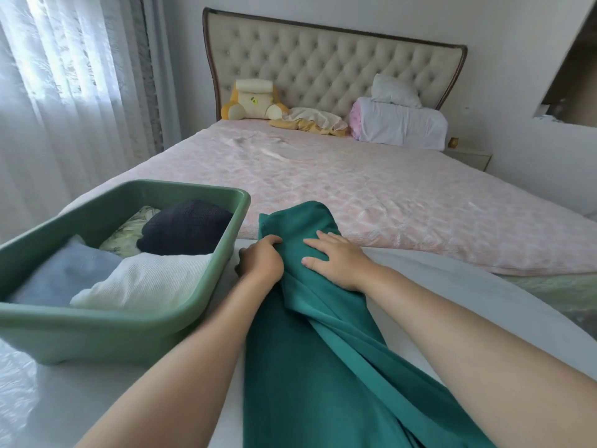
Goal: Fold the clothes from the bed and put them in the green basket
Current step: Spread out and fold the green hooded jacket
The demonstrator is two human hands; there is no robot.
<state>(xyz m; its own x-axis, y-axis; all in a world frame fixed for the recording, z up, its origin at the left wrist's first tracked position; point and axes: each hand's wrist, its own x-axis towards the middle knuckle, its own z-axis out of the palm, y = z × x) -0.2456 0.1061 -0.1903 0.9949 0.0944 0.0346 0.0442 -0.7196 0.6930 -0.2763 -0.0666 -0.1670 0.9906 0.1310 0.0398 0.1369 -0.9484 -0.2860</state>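
left hand (261,258) gripping teal garment (323,367) (edge bunched); right hand (336,257) flat atop, fingers straight

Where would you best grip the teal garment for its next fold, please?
Probably at its far end, from the left edge, where the left hand pinches it: the teal garment lies long toward the person, and the right hand presses it flat.
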